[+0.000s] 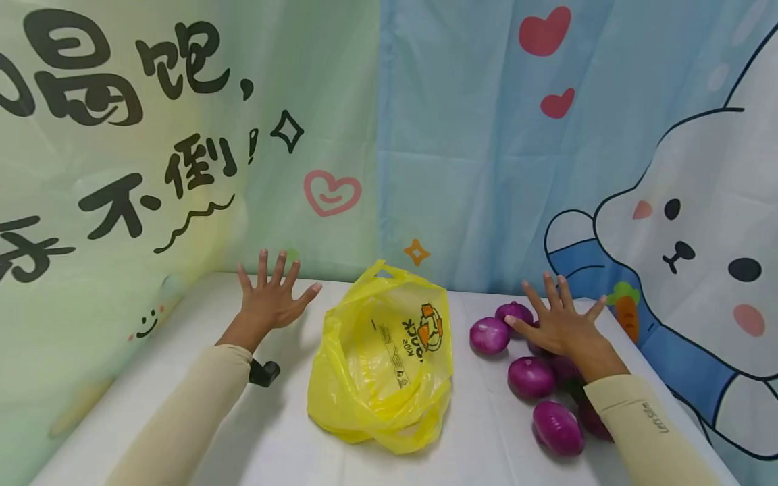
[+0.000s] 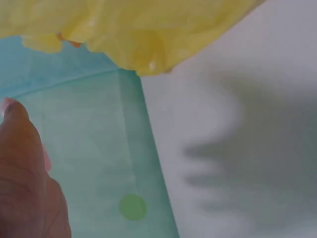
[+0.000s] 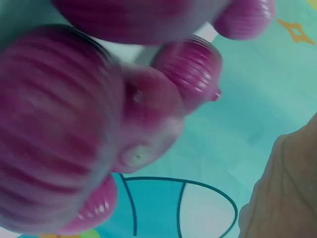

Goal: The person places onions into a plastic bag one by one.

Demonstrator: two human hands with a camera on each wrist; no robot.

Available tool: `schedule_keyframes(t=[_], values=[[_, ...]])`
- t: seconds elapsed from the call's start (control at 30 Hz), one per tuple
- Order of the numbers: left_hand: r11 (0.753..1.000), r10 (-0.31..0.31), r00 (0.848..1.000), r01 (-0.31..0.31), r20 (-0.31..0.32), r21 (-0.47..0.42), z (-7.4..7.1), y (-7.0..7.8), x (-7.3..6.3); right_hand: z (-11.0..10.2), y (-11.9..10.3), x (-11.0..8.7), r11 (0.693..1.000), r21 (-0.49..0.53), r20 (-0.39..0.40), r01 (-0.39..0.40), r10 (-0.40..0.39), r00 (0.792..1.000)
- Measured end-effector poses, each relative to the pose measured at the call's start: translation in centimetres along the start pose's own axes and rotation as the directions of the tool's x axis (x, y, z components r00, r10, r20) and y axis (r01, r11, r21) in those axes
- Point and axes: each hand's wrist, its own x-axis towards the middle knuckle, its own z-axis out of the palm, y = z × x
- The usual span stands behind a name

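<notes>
A yellow plastic bag (image 1: pixel 325 388) with a printed duck logo stands on the table, its mouth open. Left of it my left hand (image 1: pixel 271 302) hovers with fingers spread, holding nothing; its thumb (image 2: pixel 22 168) shows in the left wrist view near the bag's edge (image 2: pixel 148 44). Several purple onions lie in a cluster right of the bag, among them a near onion (image 1: pixel 558 428) and a left onion (image 1: pixel 489 335). Over that cluster my right hand (image 1: pixel 562 327) is spread, fingers straight, hiding some onions. Large onions (image 3: pixel 54 129) fill much of the right wrist view.
A white cloth covers the table (image 1: pixel 480 432). Behind it hangs a printed curtain (image 1: pixel 437 135) with hearts, writing and a cartoon rabbit (image 1: pixel 699 297). A black wrist device (image 1: pixel 264 373) juts out from the left sleeve.
</notes>
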Motion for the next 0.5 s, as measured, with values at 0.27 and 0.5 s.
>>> schedule_keyframes(t=[0.27,0.5], values=[[0.952,-0.006,1.000,-0.001,-0.022,-0.306,-0.8,0.9,-0.5,-1.2,-0.3,-1.3,0.994,0.090,-0.091,0.064,-0.056,0.994],[0.777,-0.011,1.000,0.003,-0.008,-0.629,-0.6,2.0,-2.3,-1.2,0.9,-3.9,0.930,0.333,-0.192,0.155,-0.094,0.977]])
